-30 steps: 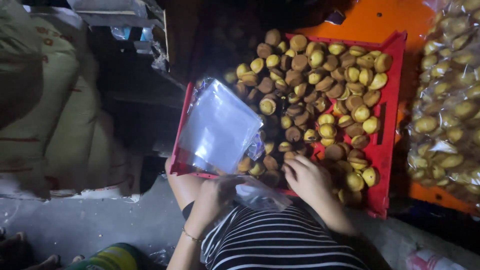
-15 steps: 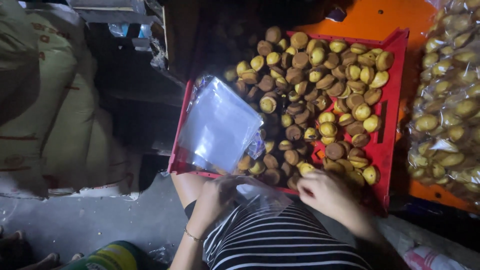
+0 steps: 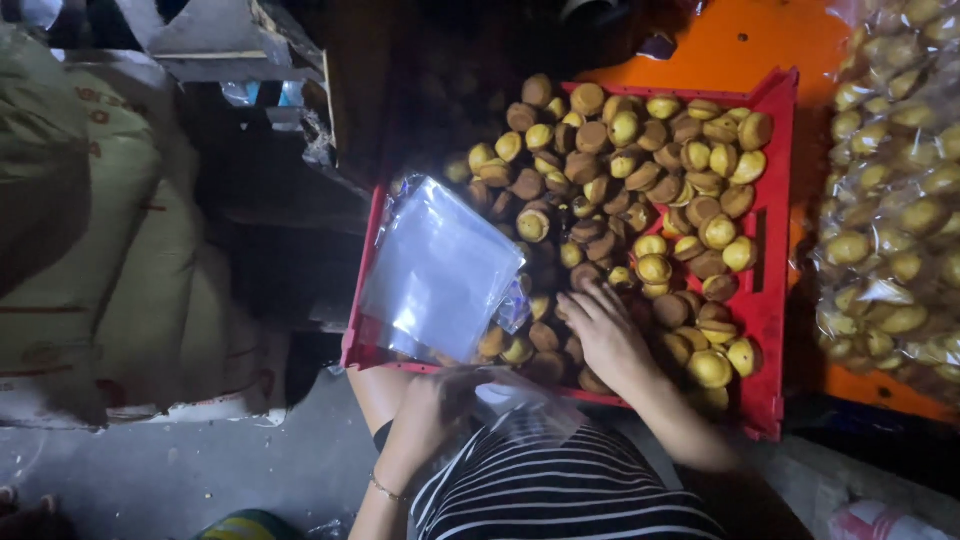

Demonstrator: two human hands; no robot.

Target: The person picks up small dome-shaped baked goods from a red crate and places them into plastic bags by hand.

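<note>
Right hand (image 3: 610, 335) laid spread on small cakes (image 3: 640, 190) in red tray (image 3: 775, 330); left hand (image 3: 435, 400) pinching clear bag (image 3: 525, 405). Risk: bag mouth could collapse, spilling cakes.

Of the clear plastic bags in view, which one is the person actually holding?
The loose clear bag at the lap, gripped by the left hand. The flat stack of bags lies untouched on the red tray; the filled bags sit at right.

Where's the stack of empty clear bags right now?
In the head view, the stack of clear bags lies on the left end of the red tray, over the small round cakes, just above the left hand.
</note>
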